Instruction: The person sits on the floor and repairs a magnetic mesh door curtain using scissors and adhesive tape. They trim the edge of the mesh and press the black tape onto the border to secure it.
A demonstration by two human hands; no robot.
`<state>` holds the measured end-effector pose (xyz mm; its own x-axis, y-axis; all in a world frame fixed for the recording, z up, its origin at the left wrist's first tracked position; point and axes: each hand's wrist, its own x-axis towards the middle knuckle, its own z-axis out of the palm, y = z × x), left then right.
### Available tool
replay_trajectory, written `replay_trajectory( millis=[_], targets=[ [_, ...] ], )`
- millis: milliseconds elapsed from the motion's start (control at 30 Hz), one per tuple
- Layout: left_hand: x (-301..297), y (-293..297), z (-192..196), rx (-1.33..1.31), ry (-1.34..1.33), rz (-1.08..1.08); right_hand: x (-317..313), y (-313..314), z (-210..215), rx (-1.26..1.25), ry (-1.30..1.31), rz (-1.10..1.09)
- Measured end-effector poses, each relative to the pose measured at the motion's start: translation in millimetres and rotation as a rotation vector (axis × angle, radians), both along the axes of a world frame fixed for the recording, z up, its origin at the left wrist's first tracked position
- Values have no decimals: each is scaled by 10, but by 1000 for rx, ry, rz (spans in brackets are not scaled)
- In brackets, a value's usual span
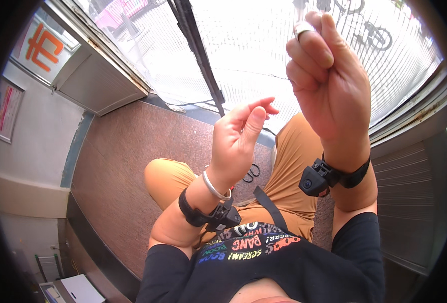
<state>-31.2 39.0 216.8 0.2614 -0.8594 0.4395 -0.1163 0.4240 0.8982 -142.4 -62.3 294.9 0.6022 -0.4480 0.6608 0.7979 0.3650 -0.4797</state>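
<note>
My right hand (329,76) is raised high at the upper right, a ring on one finger. Its fingers are curled and its thumb and forefinger pinch together near the top edge; what they hold, if anything, is lost in the glare. Lower and to the left, my left hand (233,139) hovers over my lap with its fingers loosely bent and apart, nothing visible in them. Beyond both hands hangs a pale, see-through mesh curtain (254,60), with a dark strip (198,50) running down it. Dark-handled scissors (252,173) lie low between my legs, partly hidden.
I sit with knees bent over a reddish-brown floor (122,146). A grey door panel (100,78) and a framed notice (7,108) are at the left. A ribbed grey panel (402,197) stands at the right. Bicycles (377,38) show through the mesh.
</note>
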Motion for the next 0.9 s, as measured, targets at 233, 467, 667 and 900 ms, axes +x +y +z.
replay_trajectory(
  millis=[233,467,667,900],
  targets=[
    [-66,-130,92,46,442,-152,-37,207,-116,223,157,-177],
    [-57,-147,-12,-70,-66,182,-167,293,-317,266,161,-140],
    [-28,-180,-58,-156,-363,153,-271,317,-432,281,139,-120],
    [-8,-150,-40,-193,-351,134,-312,299,-522,318,105,-85]
  ],
)
